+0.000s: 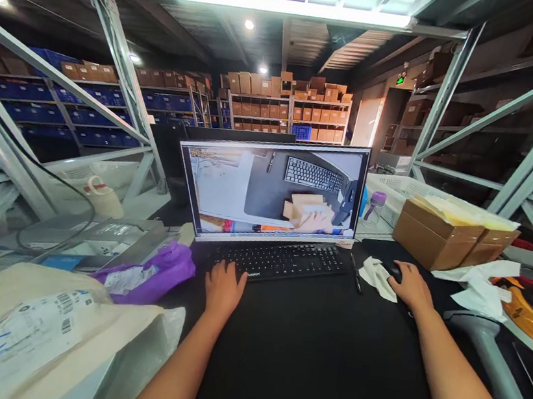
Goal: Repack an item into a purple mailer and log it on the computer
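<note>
Black rectangular plastic keyboard (288,261) extends rightward from beneath your left hand (225,289), its fingers loosely spread; rest that wrist level and guide the dark rounded mouse (391,268) with your right hand (411,286), curled over it, clear of the crumpled white tissue (376,277).

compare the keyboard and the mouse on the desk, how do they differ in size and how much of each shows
The keyboard is long and wide; the mouse is far smaller. Most of the keyboard shows, with the left grip at its near left corner, while the right grip covers much of the mouse. Both look black.
</note>
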The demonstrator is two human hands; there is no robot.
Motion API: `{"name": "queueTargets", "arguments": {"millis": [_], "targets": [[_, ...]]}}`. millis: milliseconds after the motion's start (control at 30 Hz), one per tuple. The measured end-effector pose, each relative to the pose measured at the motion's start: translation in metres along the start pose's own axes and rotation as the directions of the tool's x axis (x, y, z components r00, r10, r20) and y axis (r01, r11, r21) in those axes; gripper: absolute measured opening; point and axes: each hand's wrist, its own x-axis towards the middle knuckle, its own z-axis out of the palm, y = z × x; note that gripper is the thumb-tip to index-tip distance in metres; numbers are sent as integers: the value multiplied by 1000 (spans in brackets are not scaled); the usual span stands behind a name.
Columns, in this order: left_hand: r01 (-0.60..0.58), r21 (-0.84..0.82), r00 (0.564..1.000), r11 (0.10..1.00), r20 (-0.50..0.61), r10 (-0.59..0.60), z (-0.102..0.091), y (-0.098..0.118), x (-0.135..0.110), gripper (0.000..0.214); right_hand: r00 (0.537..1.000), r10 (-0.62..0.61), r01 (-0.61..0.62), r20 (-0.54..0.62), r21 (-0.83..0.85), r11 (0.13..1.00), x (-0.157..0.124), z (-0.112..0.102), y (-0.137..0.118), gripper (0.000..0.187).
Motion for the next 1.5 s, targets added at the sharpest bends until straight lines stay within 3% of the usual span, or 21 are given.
{"name": "queueTargets", "arguments": {"millis": [667, 967, 1500], "targets": [[-6, 2, 1000, 1000, 15, 6, -2, 0, -1, 52, 1000, 6, -6, -8, 12, 1000, 2, 4, 2, 59], [-5, 14, 1000, 1000, -28, 5, 3, -1, -2, 48, 1000, -12, 12, -19, 12, 1000, 6, 16, 12, 63], [23, -4, 1000, 1000, 20, -23, -3, 2, -2, 49, 1000, -8, 8, -4, 22, 1000, 6, 9, 7, 62]]}}
